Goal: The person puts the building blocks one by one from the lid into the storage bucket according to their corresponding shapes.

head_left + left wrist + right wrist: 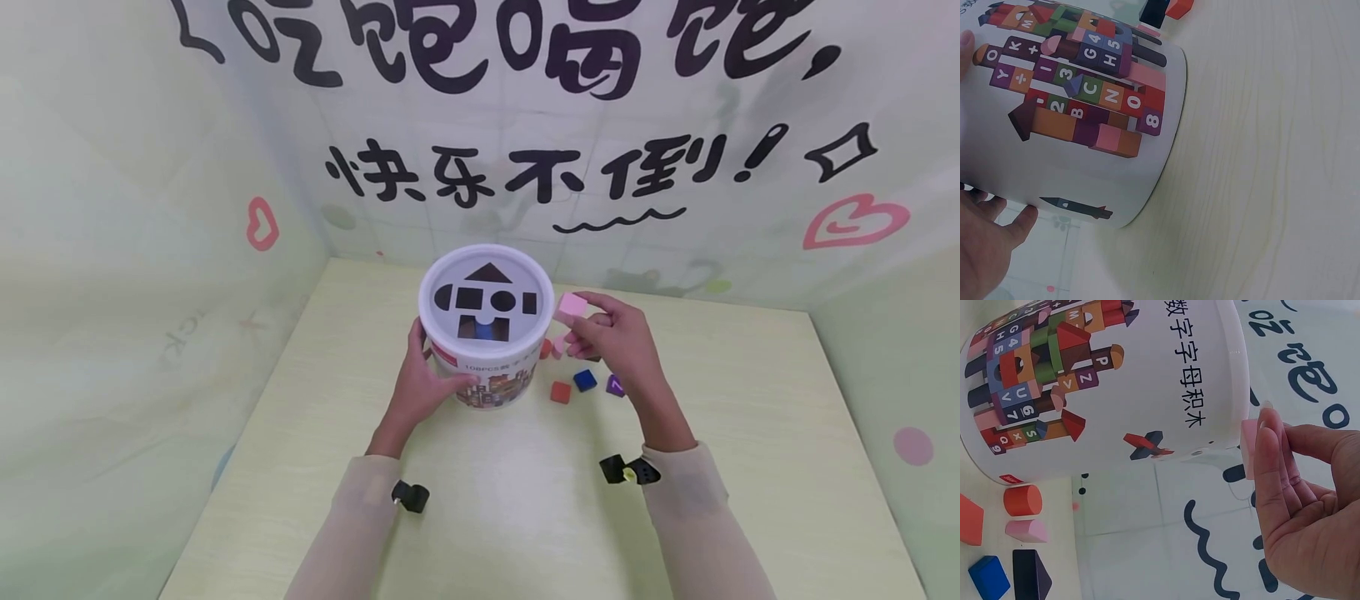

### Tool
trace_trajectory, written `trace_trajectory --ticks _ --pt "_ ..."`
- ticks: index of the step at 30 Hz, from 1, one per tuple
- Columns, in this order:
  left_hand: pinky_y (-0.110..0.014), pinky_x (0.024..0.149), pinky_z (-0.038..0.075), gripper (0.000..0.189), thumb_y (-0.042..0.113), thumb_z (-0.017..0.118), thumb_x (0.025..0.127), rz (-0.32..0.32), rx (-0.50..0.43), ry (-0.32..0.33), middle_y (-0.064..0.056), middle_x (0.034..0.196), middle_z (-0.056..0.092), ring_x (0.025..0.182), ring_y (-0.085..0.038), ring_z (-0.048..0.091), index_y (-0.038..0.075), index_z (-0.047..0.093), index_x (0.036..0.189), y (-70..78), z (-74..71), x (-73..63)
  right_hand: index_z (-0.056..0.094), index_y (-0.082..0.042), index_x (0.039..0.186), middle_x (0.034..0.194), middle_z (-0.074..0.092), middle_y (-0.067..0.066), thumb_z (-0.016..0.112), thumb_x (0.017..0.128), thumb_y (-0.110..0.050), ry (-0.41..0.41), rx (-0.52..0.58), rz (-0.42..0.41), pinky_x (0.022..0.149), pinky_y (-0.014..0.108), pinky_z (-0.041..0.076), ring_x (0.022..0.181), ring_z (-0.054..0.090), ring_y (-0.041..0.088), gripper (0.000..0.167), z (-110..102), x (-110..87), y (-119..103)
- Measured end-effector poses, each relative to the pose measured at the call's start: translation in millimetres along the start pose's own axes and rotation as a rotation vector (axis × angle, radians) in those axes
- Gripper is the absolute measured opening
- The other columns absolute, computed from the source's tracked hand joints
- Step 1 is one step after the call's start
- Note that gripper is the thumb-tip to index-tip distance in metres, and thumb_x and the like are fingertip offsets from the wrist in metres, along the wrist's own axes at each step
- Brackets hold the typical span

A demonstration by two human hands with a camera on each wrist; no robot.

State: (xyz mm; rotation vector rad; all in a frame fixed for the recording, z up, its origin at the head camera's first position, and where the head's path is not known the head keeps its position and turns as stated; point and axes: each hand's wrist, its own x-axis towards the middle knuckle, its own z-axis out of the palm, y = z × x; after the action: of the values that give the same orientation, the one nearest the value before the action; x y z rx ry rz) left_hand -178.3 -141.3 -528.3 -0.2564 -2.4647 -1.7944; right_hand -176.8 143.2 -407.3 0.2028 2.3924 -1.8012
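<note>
A white block bucket [495,385] stands upright on the table, with pictures of coloured blocks printed round it. Its pale lid [447,327] has a triangle, a half circle, a square, a circle, a small rectangle and an arch cut out. Something blue [486,331] shows through the arch hole. My left hand [426,382] grips the bucket's left side, thumb across the front. A pink block [572,305] is pinched between thumb and fingers of my right hand [621,340], just right of the lid's rim. In the right wrist view, the pink block [1249,449] appears edge-on.
Right of the bucket lie a red-orange block [560,392], a blue block [585,381] and a purple block [616,384] with a white mark. The right wrist view adds a red cylinder [1022,500], a pink piece [1027,530] and a dark triangular block [1030,575]. A printed wall [510,225] stands behind.
</note>
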Motion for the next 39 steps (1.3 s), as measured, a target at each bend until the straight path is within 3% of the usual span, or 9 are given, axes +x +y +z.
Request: trace_trajectory --ticks 3,10,18,28,39 --pt "-0.050 0.115 0.034 0.124 0.041 0.092 0.061 0.000 -0.001 0.004 0.005 0.156 0.029 0.146 -0.020 0.024 0.032 0.011 0.154 -0.3 -0.5 -0.1 0.054 -0.016 0.139 0.095 0.070 0.026 0.071 0.089 -0.032 0.002 0.002 0.000 0.071 0.033 0.062 0.067 0.071 0.022 0.055 0.6 -1.3 -1.8" --pt "-0.049 0.115 0.034 0.123 0.039 0.092 0.062 0.001 0.001 -0.001 0.005 0.155 0.030 0.146 -0.020 0.024 0.032 0.011 0.154 -2.0 -0.6 1.1 0.056 -0.017 0.137 0.081 0.072 0.011 0.074 0.086 -0.035 -0.001 0.021 -0.009 0.070 0.033 0.062 0.070 0.072 0.028 0.056 0.4 -4.1 -5.5" --pt "-0.050 0.114 0.034 0.123 0.042 0.092 0.061 0.001 0.000 0.003 0.005 0.155 0.030 0.145 -0.021 0.025 0.034 0.011 0.154 -0.8 -0.4 0.7 0.056 -0.018 0.137 0.092 0.071 0.023 0.072 0.089 -0.033 -0.007 0.030 -0.009 0.072 0.035 0.062 0.077 0.071 0.034 0.053 0.8 -4.0 -7.9" --pt "-0.051 0.114 0.034 0.124 0.043 0.092 0.061 -0.002 0.003 0.004 0.003 0.156 0.028 0.146 -0.022 0.024 0.032 0.010 0.154 -0.6 -0.8 -0.2 0.057 -0.016 0.136 0.090 0.071 0.022 0.074 0.086 -0.035 -0.024 0.047 -0.042 0.071 0.034 0.062 0.069 0.072 0.024 0.056 7.8 0.3 -9.0" --pt "-0.051 0.114 0.034 0.124 0.044 0.092 0.061 -0.002 0.006 0.004 0.005 0.156 0.029 0.146 -0.021 0.024 0.033 0.010 0.154 -0.1 -0.3 0.2 0.058 -0.014 0.134 0.081 0.070 0.015 0.074 0.087 -0.030 -0.049 0.062 -0.062 0.066 0.036 0.062 0.069 0.070 0.030 0.052 17.2 5.8 -14.6"
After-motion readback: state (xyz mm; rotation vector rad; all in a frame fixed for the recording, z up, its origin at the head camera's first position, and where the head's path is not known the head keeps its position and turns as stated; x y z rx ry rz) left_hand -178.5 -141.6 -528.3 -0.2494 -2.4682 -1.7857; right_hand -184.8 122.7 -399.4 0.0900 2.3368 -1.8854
